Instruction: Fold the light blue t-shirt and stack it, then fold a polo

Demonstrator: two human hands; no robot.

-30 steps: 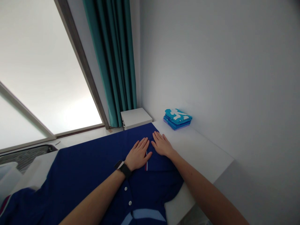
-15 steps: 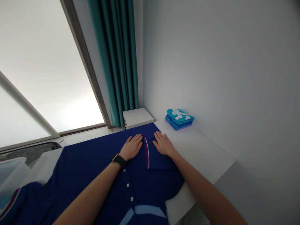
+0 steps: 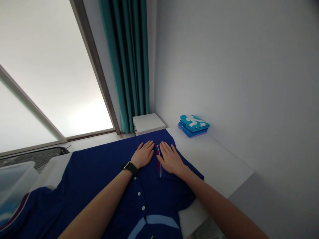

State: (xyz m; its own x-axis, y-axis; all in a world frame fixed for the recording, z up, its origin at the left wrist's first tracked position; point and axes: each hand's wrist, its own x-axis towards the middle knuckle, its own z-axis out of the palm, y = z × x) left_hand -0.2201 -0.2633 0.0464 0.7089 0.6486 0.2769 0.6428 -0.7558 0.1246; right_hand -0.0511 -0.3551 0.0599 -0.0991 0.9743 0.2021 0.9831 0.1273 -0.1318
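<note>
On the white table (image 3: 219,159), left hand (image 3: 143,154) and right hand (image 3: 169,160) lie flat, just apart, on a navy polo shirt (image 3: 99,169).

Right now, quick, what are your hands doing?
Left hand: open, flat on the navy polo shirt, holding nothing.
Right hand: open, flat on the shirt, holding nothing.

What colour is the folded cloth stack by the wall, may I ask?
The folded cloth stack is turquoise with white patches, best in the head view.
</note>
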